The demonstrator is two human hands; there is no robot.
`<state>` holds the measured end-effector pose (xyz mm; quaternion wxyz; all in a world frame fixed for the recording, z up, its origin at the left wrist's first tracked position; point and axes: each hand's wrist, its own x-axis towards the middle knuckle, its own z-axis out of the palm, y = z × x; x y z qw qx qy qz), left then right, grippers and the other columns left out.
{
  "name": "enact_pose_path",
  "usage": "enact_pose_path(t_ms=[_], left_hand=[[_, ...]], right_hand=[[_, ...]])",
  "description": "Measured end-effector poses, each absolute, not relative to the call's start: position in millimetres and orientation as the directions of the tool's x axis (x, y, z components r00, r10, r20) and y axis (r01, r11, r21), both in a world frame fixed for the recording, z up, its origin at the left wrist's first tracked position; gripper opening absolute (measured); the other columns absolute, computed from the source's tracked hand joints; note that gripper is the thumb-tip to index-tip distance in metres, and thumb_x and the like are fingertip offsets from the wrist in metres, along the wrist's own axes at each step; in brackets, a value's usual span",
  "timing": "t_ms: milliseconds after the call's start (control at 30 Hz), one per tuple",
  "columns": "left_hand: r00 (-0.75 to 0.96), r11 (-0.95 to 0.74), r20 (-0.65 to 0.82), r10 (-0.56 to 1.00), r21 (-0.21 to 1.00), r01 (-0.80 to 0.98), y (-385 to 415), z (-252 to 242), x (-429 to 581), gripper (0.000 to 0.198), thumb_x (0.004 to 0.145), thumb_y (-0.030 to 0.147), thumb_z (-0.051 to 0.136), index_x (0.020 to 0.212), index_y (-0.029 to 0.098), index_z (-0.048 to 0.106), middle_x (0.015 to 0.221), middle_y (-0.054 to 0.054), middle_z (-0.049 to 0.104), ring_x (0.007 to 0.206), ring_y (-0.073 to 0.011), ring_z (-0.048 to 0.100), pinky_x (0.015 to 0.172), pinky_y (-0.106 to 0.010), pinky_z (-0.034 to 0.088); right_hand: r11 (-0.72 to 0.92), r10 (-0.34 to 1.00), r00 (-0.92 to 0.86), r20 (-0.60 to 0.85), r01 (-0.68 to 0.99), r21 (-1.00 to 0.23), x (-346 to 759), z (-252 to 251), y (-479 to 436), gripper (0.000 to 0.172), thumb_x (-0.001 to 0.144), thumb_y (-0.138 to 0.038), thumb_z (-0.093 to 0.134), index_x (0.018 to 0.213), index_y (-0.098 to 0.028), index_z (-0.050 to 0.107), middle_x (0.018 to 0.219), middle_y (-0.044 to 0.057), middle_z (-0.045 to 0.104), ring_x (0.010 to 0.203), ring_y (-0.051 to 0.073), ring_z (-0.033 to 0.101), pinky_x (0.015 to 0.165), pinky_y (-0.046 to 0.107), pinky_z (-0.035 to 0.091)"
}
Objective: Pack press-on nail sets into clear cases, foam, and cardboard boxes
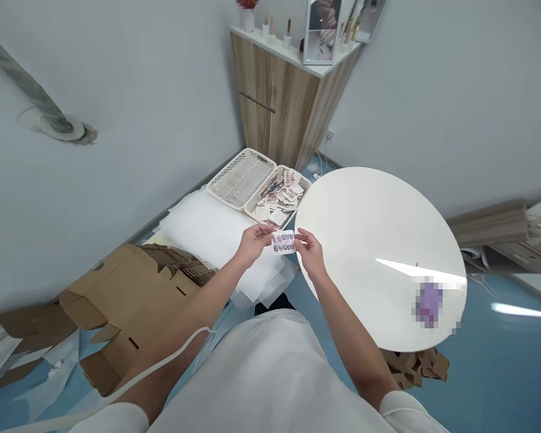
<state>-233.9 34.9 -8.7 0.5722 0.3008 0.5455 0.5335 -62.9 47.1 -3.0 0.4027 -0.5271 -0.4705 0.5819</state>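
One patterned card [284, 246] in work, edges pinched by left hand [252, 243] and right hand [311, 251], not yet set down; loose cards [278, 217], heaped in basket [254, 217] at twelve o'clock, presumably remain.

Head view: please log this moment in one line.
left hand: holds white card; right hand: holds same card; nearby: basket of cards, round table

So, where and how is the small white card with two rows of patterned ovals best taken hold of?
Probably by its left and right edges, coming from both sides: the small card looks flat, and patterned ovals cover much of its visible face, so pinching only the edges should hide little.
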Motion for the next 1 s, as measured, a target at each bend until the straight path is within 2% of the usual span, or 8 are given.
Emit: enact_pose_path(t_ms=[167, 267, 400, 567, 633, 733, 833, 1000], left_hand=[[0.017, 0.246, -0.247, 0.969, 0.947, -0.209, 2, 1, -210, 0.024, 0.061, 0.027, 0.068, 0.080, 0.014, 0.062, 0.082, -0.006, 0.065, 0.070, -0.0118, 0.057, 0.064, -0.027, 0.046], [0.093, 0.266, -0.253, 0.963, 0.947, -0.181, -11, 3, -192, 0.025, 0.061, 0.028, 0.068, 0.081, 0.014, 0.062, 0.082, -0.006, 0.065, 0.070, -0.0133, 0.058, 0.065, -0.029, 0.047], [0.175, 0.278, -0.249, 0.953, 0.946, -0.166, -16, 7, -167, 0.028, 0.060, 0.029, 0.069, 0.083, 0.014, 0.060, 0.087, -0.007, 0.064, 0.073, -0.0145, 0.059, 0.068, -0.032, 0.048], [0.162, 0.263, -0.235, 0.958, 0.946, -0.187, -19, 11, -135, 0.037, 0.063, 0.033, 0.067, 0.095, 0.016, 0.057, 0.101, -0.008, 0.060, 0.083, -0.0149, 0.058, 0.073, -0.032, 0.047], [0.202, 0.294, -0.259, 0.944, 0.941, -0.168, -22, 10, -122, 0.038, 0.064, 0.036, 0.065, 0.096, 0.016, 0.057, 0.098, -0.008, 0.060, 0.083, -0.0147, 0.058, 0.073, -0.031, 0.047], [0.293, 0.360, -0.316, 0.902, 0.926, -0.110, -26, 8, -103, 0.037, 0.064, 0.039, 0.066, 0.092, 0.016, 0.060, 0.081, -0.005, 0.062, 0.072, -0.0129, 0.058, 0.068, -0.029, 0.047], [0.324, 0.387, -0.337, 0.884, 0.916, -0.103, -26, 4, -80, 0.036, 0.061, 0.040, 0.067, 0.086, 0.015, 0.061, 0.070, -0.002, 0.061, 0.062, -0.0105, 0.056, 0.066, -0.029, 0.047], [0.301, 0.381, -0.334, 0.893, 0.917, -0.114, -13, 0, -43, 0.035, 0.060, 0.040, 0.069, 0.083, 0.015, 0.062, 0.065, 0.000, 0.060, 0.059, -0.0091, 0.055, 0.067, -0.029, 0.047]], right_hand=[[-0.233, 0.969, -0.088, -0.230, -0.021, -0.972, -37, 6, -4, 0.034, 0.070, -0.035, 0.058, 0.100, -0.021, 0.059, 0.077, 0.000, 0.057, 0.068, 0.012, 0.056, 0.067, 0.031, 0.048], [-0.256, 0.965, -0.063, -0.253, -0.039, -0.966, -18, 10, -30, 0.032, 0.068, -0.036, 0.059, 0.096, -0.021, 0.060, 0.076, 0.000, 0.056, 0.065, 0.012, 0.056, 0.065, 0.031, 0.048], [-0.254, 0.967, -0.035, -0.252, -0.060, -0.965, 7, 15, -51, 0.040, 0.064, -0.033, 0.063, 0.102, -0.023, 0.057, 0.079, -0.002, 0.051, 0.061, 0.010, 0.055, 0.062, 0.030, 0.048], [-0.243, 0.966, 0.058, -0.253, -0.140, -0.960, 34, 16, -63, 0.034, 0.060, -0.030, 0.066, 0.092, -0.023, 0.053, 0.078, -0.004, 0.049, 0.060, 0.008, 0.055, 0.065, 0.030, 0.050], [-0.236, 0.956, 0.123, -0.268, -0.224, -0.945, 44, 13, -67, 0.034, 0.059, -0.030, 0.067, 0.087, -0.023, 0.049, 0.078, -0.005, 0.049, 0.063, 0.008, 0.055, 0.068, 0.032, 0.052], [-0.231, 0.940, 0.172, -0.294, -0.316, -0.920, 60, 7, -72, 0.035, 0.059, -0.030, 0.068, 0.084, -0.023, 0.044, 0.078, -0.005, 0.051, 0.069, 0.009, 0.056, 0.072, 0.034, 0.052], [-0.243, 0.935, 0.169, -0.312, -0.336, -0.910, 81, 4, -74, 0.035, 0.059, -0.030, 0.068, 0.084, -0.023, 0.043, 0.078, -0.005, 0.052, 0.069, 0.010, 0.057, 0.073, 0.034, 0.052], [-0.291, 0.927, 0.138, -0.348, -0.321, -0.901, 117, 1, -67, 0.038, 0.057, -0.032, 0.070, 0.081, -0.021, 0.043, 0.077, -0.004, 0.052, 0.069, 0.011, 0.058, 0.078, 0.037, 0.050]])
